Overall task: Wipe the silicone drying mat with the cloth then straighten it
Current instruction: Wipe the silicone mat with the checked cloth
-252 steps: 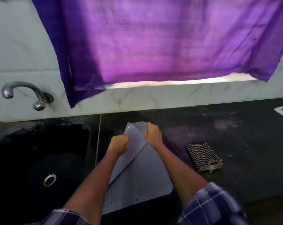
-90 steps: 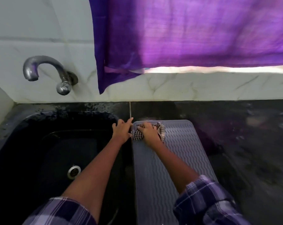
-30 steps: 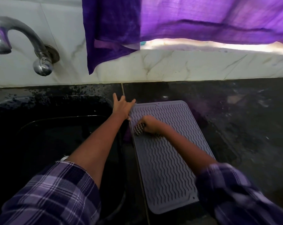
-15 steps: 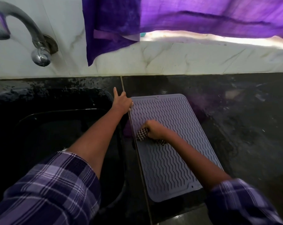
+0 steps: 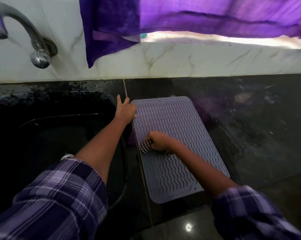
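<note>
The grey silicone drying mat [image 5: 177, 135] lies flat on the dark countertop [image 5: 250, 135], just right of the black sink [image 5: 51, 127], its long side running from about 12 o'clock near the wall to 6 o'clock near the counter's front edge. Wavy ridges cover its top. On the mat's left-centre, the right hand [image 5: 159, 140] is closed around a bunched black-and-white checked cloth [image 5: 145, 147], pressing it against the ridges; cloth shows at 9 o'clock of the fist and again under the wrist. At the mat's far left corner, the left hand [image 5: 125, 109] rests on the edge with fingers spread loosely, gripping nothing. Both forearms wear rolled purple plaid sleeves [image 5: 59, 201]. At 10 o'clock a metal tap [image 5: 34, 44] juts from the marble wall; a purple curtain [image 5: 181, 16] hangs at 12.
</note>
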Motion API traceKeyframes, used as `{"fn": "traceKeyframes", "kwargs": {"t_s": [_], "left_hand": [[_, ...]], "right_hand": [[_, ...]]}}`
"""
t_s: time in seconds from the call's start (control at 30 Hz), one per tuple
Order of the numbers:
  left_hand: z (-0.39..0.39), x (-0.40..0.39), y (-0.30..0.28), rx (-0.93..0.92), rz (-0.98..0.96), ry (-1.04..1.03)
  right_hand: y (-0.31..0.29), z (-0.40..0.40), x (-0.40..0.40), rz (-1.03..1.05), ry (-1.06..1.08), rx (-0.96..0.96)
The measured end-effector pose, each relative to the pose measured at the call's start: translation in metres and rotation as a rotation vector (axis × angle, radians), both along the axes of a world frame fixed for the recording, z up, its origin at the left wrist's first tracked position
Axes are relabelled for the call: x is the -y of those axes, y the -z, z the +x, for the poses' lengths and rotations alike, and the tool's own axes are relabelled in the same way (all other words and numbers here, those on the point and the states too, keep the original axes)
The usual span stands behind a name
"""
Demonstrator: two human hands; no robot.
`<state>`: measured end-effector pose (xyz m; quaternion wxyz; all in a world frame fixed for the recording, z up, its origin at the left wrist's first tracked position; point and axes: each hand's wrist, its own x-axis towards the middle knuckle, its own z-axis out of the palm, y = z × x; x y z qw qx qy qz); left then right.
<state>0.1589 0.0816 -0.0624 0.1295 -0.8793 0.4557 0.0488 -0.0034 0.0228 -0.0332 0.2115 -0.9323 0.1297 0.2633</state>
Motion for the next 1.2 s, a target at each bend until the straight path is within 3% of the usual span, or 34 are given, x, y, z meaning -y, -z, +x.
{"fn": "traceKeyframes", "kwargs": {"t_s": [0.17,0.33,0.53,0.6,0.73,0.9,1.07,1.2], "left_hand": [[-0.039,-0.015,-0.006,-0.038,-0.125,-0.034],[-0.056,-0.019,0.002,-0.118,-0.006,-0.113],[-0.069,-0.018,-0.004,-0.041,0.072,-0.105],[-0.080,-0.026,-0.005,-0.040,0.040,-0.084],[-0.105,-0.043,-0.003,-0.030,-0.072,-0.083],[-0.116,-0.048,0.002,-0.148,0.005,-0.182],[-0.126,-0.048,-0.004,-0.099,0.011,-0.178],[-0.154,-0.052,-0.008,-0.091,-0.169,-0.203]], "right_hand": [[-0.005,0.032,0.010,-0.107,0.226,0.166],[0.019,-0.020,0.005,-0.061,0.124,0.262],[0.018,-0.066,-0.011,-0.030,-0.094,0.006],[0.006,-0.056,-0.011,-0.010,-0.051,0.022],[0.012,-0.040,-0.022,-0.091,0.081,0.289],[0.031,-0.089,-0.034,-0.114,-0.051,0.220],[0.015,-0.132,-0.046,-0.042,-0.286,0.027],[0.005,-0.099,-0.039,-0.024,-0.146,0.187]]}}
